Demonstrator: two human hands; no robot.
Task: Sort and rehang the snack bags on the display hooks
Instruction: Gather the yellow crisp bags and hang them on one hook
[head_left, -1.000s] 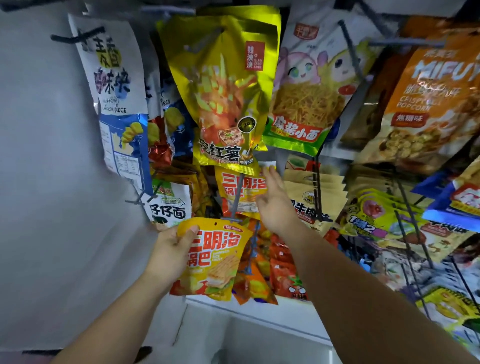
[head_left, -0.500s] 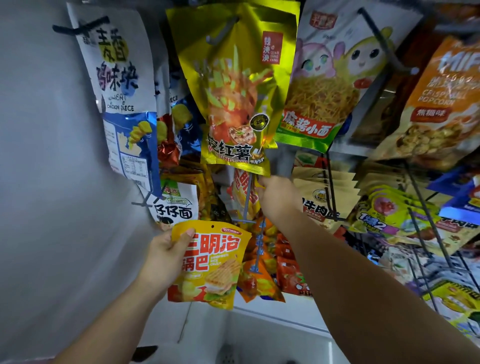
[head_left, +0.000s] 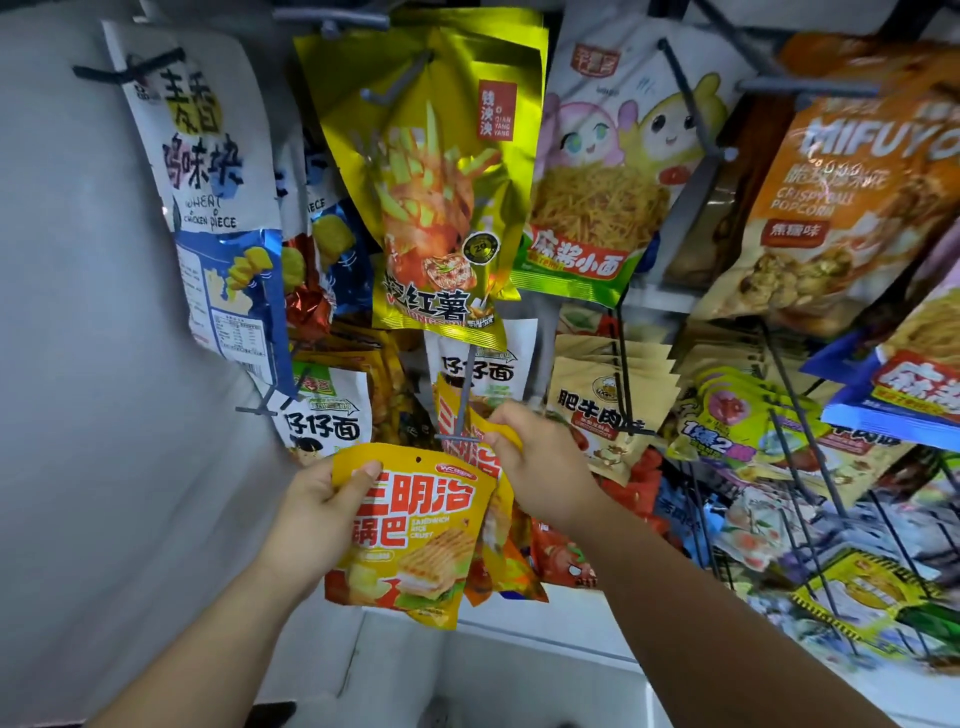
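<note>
Far left of the middle hook (head_left: 464, 395), up high, a white chicken bag (head_left: 202, 171) hangs by the grey wall (head_left: 78, 364). Below the hook and a bit left, the left hand (head_left: 311, 514) holds a yellow sandwich bag (head_left: 415, 535). Its thumb lies on the front near the top corner, and its fingers are curled behind. This bag is off the hook. The little hole at its top sits just under the hook's tip.

Right at the hook there is a second yellow bag (head_left: 445, 410). The hook's thin bar runs down in front of it, and I cannot tell if the bag hangs on it. The right hand (head_left: 540, 467), just right of the hook's tip, has its fingers curled tight and pinches that bag's top edge.

Above the hook hangs a big gold bag (head_left: 441, 182), which covers the hook's far end. Behind the hook is a white noodle bag (head_left: 488, 364). Right of the hook hang tan beef bags (head_left: 608, 410). Up high, far right, is an orange popcorn bag (head_left: 841, 208). More bags on wire hooks crowd the far right, too blurry to read.
</note>
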